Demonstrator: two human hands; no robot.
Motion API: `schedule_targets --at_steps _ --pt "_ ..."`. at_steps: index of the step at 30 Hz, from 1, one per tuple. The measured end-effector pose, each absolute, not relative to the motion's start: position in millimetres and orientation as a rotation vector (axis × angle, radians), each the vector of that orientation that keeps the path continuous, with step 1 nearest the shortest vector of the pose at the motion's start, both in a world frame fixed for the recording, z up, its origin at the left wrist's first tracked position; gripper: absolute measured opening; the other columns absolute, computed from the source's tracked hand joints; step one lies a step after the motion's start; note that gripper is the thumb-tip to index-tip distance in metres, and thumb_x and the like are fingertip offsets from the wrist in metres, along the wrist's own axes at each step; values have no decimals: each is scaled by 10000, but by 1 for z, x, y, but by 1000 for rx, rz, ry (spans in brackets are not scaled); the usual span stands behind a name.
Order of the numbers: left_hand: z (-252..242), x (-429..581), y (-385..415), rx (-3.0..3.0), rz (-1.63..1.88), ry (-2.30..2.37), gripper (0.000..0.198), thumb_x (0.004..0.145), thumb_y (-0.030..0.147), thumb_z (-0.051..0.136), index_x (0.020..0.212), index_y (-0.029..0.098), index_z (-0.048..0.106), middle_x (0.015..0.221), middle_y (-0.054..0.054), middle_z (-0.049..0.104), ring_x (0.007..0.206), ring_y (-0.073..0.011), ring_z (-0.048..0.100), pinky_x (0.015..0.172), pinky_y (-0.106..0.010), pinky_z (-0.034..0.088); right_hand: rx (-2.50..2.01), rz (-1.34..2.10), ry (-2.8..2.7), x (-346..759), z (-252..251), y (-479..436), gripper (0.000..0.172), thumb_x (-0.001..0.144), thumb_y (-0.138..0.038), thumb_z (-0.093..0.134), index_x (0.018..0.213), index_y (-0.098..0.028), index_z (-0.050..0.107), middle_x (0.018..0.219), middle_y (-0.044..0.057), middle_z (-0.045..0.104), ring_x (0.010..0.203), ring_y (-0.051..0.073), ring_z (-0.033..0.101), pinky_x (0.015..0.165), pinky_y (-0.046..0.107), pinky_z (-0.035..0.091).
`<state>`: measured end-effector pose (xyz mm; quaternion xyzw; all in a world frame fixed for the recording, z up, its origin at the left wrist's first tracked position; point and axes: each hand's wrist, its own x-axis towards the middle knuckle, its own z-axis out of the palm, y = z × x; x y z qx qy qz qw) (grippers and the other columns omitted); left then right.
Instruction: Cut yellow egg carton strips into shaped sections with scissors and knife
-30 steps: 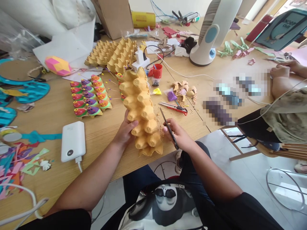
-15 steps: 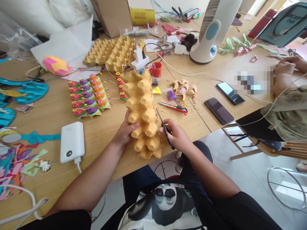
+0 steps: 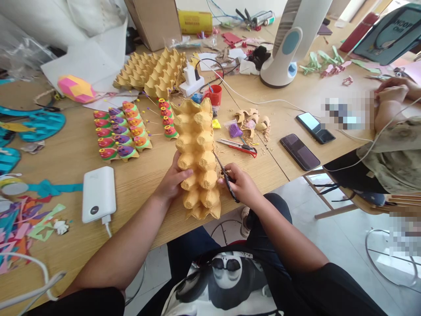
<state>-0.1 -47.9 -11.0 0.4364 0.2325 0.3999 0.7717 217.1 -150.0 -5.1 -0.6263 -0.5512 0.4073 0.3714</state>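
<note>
A strip of yellow egg carton (image 3: 197, 153), two rows of cups wide, stands tilted up over the table's near edge. My left hand (image 3: 173, 180) is closed on its left side, thumb across the front. In my right hand (image 3: 242, 183) is a pair of black-handled scissors (image 3: 226, 175), the fingers wrapped round the handles. The scissors' blades point up and left, against the right edge of the carton; how much of them lies behind it I cannot tell. Just beyond is a red utility knife (image 3: 241, 148), beside carton scraps (image 3: 251, 120).
Painted carton cups (image 3: 123, 131) stand to the left, with a white power bank (image 3: 98, 194) nearer me. More egg cartons (image 3: 154, 72), a power strip (image 3: 191, 85) and a red mug (image 3: 215, 95) are behind. Two phones (image 3: 300, 152) lie right, near another person's hands (image 3: 391, 94).
The egg carton strip has tilted slightly, its top shifting a little to the right. The scissors stay at its right edge, and both hands have hardly moved.
</note>
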Motion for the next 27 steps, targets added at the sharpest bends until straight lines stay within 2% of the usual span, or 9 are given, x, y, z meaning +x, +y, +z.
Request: schedule_targets --at_steps 4,14,21,27 --pt "-11 -1 -48 959 864 504 658 804 273 862 1405 361 608 1296 -24 720 1221 -311 678 939 -401 576 -1571 1074 -1401 220 -7 -152 348 891 -544 694 1014 -263 530 626 -104 413 582 126 393 569 258 266" --pt "-5 0 -49 916 846 568 605 797 309 857 1362 355 644 1265 -13 744 1174 -298 699 927 -388 572 -1488 1137 -1370 224 -18 -148 392 883 -560 722 1046 -251 543 610 -115 373 565 112 344 565 246 249" --pt "-3 0 -49 878 850 550 684 786 300 862 1407 416 600 1235 17 764 1171 -276 724 919 -377 579 -1518 1069 -1441 223 -17 -148 404 899 -597 693 1030 -251 530 635 -101 416 596 120 383 598 252 274" --pt "-4 -3 -49 837 829 546 668 843 271 805 1447 418 560 1214 26 775 1131 -261 742 877 -347 581 -1533 984 -1514 223 -16 -146 350 925 -561 655 1039 -255 529 645 -97 427 595 125 390 620 263 295"
